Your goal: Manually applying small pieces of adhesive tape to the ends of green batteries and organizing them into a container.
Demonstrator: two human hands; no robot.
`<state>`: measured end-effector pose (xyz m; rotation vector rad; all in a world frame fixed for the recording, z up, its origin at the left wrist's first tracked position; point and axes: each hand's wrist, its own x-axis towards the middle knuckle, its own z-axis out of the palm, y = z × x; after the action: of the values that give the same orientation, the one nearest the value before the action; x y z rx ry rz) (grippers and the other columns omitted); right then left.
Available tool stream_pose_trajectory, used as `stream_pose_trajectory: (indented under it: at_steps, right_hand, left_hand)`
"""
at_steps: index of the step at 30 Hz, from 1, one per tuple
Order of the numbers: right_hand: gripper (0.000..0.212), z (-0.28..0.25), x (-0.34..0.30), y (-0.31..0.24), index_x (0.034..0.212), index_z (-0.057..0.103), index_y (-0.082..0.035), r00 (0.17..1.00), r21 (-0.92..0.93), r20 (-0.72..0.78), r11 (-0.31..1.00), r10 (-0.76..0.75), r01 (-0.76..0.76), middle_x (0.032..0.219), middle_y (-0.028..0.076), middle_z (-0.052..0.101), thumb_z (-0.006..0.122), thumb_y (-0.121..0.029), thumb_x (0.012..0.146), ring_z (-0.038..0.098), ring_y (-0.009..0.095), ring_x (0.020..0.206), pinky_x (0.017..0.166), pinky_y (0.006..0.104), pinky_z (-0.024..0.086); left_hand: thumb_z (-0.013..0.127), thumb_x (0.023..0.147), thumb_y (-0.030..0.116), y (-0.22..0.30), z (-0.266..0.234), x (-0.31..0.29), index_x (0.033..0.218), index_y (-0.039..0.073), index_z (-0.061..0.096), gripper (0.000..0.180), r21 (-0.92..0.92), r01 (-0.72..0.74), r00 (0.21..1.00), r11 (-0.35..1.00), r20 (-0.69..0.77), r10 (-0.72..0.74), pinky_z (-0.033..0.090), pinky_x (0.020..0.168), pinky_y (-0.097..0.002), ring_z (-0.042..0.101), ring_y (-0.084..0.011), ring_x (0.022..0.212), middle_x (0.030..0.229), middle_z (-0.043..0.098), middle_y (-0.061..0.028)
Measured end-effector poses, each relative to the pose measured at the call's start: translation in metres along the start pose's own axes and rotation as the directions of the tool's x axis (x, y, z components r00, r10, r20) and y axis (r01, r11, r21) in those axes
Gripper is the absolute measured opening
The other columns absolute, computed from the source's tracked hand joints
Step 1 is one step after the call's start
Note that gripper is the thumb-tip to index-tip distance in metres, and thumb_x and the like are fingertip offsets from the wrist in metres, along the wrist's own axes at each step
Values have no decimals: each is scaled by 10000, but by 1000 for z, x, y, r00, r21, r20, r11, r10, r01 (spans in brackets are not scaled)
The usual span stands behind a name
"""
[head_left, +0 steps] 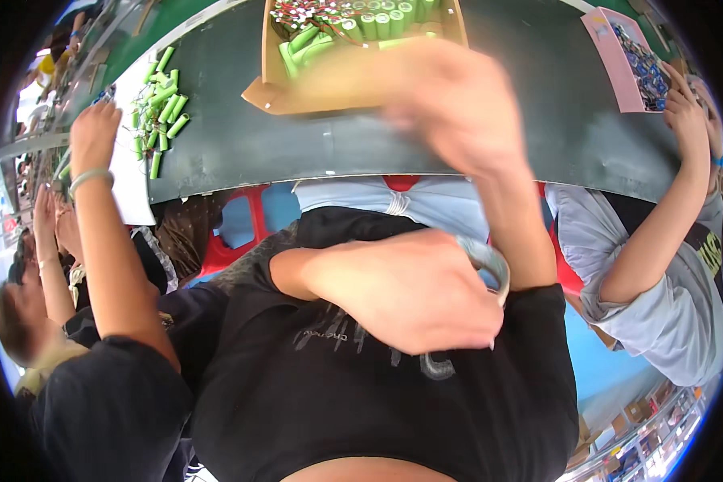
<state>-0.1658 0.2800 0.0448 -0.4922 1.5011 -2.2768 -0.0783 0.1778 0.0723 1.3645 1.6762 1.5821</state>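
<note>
My left hand [410,293] is in front of my chest, its back turned up and its fingers curled under and mostly hidden. It closes on a pale grey-blue ring [494,265] that looks like a roll of tape, beside my right forearm. My right hand [458,100] reaches over the table at the near side of a cardboard box [269,48]. Motion smears its fingers, so what they hold, if anything, does not show. Inside the box are green cylindrical battery cells [390,26] and a heap of red, white and black wires [313,12].
On the dark table [241,136], green cells with wires [165,104] lie on a white sheet [128,181] at left. A co-worker's hand [96,132] is by it. At right, another person's hand [683,104] touches a pink box [606,60] of small blue parts.
</note>
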Motion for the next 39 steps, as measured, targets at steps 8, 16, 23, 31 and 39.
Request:
stream_pose_trajectory:
  at_steps: [8, 16, 23, 31, 39]
  right_hand:
    - [350, 127, 130, 90, 969, 645, -23, 778, -794, 41, 452, -627, 406, 896, 161, 636, 580, -334, 821, 585, 329, 898, 780, 424, 464]
    - [98, -6, 48, -12, 753, 598, -46, 969, -949, 131, -311, -212, 60, 717, 114, 636, 567, -128, 709, 578, 270, 802, 735, 400, 384]
    - [162, -21, 45, 3, 874, 582, -5, 950, -931, 275, -288, -146, 225, 796, 126, 618, 563, -109, 750, 552, 279, 845, 754, 396, 385]
    - [291, -24, 15, -21, 1006, 523, -9, 936, -451, -151, 865, -318, 221, 854, 118, 554, 669, -33, 756, 619, 192, 753, 677, 282, 501]
    - [427, -13, -24, -2, 1099, 404, 32, 932, -554, 113, 758, -343, 346, 1080, 159, 550, 620, 130, 744, 586, 197, 976, 833, 303, 503]
  left_hand:
    - [626, 831, 103, 15, -10, -1, 820, 61, 629, 43, -147, -162, 978, 976, -158, 139, 442, 507, -332, 573, -233, 586, 674, 595, -69]
    - [683, 747, -7, -2, -16, -18, 852, -39, 673, 110, -195, -241, 895, 951, -424, 140, 291, 390, -336, 439, -212, 392, 562, 560, -104]
    - [687, 740, 14, -8, -23, -13, 836, -31, 680, 106, -199, -212, 906, 957, -408, 116, 328, 398, -318, 488, -199, 411, 565, 575, -99]
    - [588, 866, 89, -6, -36, -36, 935, -47, 638, 160, -329, -125, 476, 936, -848, -234, 436, 452, -230, 580, -119, 553, 715, 638, -111]
    - [615, 760, -107, -28, -45, -22, 1085, -70, 519, 341, 442, 186, 420, 877, -843, 336, 489, 602, -216, 595, -131, 684, 1004, 629, -194]
